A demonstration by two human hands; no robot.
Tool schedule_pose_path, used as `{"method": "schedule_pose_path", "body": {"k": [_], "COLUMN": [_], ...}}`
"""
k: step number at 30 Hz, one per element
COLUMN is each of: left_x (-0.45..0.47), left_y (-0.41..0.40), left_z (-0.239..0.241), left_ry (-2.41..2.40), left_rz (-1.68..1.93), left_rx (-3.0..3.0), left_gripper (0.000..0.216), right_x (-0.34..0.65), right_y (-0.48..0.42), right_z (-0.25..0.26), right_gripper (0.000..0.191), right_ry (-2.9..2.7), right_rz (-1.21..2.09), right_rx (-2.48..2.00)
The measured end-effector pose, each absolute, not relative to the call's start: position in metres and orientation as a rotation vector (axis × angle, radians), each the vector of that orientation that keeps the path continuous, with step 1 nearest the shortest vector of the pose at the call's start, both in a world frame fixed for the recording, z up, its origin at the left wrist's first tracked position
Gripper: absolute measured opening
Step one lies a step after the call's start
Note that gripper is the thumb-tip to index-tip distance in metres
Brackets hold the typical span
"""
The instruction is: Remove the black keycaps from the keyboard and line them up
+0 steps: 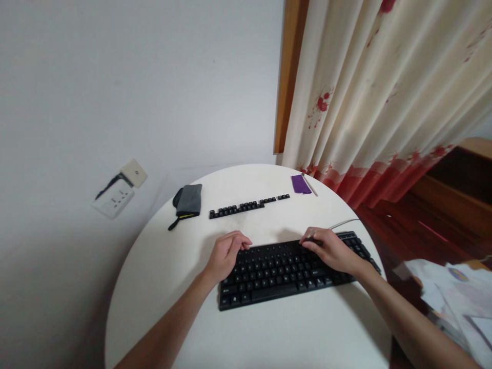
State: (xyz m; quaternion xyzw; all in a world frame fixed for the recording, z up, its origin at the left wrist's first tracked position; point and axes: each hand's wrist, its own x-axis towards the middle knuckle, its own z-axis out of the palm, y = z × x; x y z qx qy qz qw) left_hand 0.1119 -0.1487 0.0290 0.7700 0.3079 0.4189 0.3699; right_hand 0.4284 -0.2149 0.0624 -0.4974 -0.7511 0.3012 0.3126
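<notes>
A black keyboard (274, 271) lies slightly slanted on the round white table (172, 287). My left hand (226, 252) is closed over its upper left corner, fingers curled at the back edge. My right hand (326, 247) is above the upper right part of the keyboard, fingers pinched round a small dark object (315, 241); most of it is hidden, so I cannot tell its kind. Behind the keyboard, several loose black keycaps (246, 206) stand in a row on the table. The top row of the keyboard is partly covered by both hands.
A grey pouch (189, 200) with a black strap lies at the table's left edge. Toward the back right are a purple cloth (300, 184) and a thin stick (309, 185). A cable (344, 222) runs off the right edge. Papers (453, 297) lie beyond the table.
</notes>
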Motion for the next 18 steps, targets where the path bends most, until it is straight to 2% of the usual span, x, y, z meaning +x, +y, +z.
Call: {"method": "schedule_pose_path", "body": {"k": [18], "left_x": [0.114], "left_y": [-0.150], "left_z": [0.030], "left_ry": [0.808], "left_rz": [1.023], "left_rx": [1.981], "left_gripper": [0.042], "right_x": [0.427], "right_y": [-0.203], "right_z": [0.027], "right_gripper": [0.038], "right_ry": [-1.793], "right_rz": [0.701], "right_rx": [-1.576]}}
